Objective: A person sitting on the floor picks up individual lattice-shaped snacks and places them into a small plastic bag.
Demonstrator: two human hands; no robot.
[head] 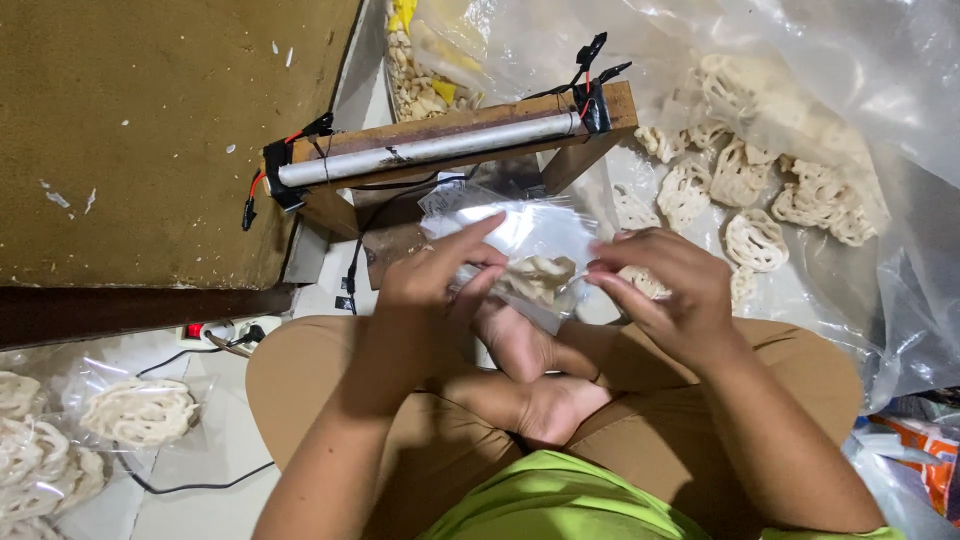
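I sit cross-legged on the floor. My left hand (432,275) and my right hand (668,290) both hold a small clear plastic bag (520,232) in front of me. Pale lattice-shaped crackers (538,275) lie inside the bag. The left fingers pinch its left edge, with the index finger stretched over the top. A cracker (640,280) sits under the curled right fingers at the bag's right side. Just beyond the bag stands a wooden heat sealer with a metal bar (430,150).
A big clear plastic sheet with several loose crackers (745,185) spreads at the right. Filled cracker bags (135,410) lie at the lower left. A brown board (150,130) fills the upper left. Black cables and a plug (215,335) run across the tiled floor.
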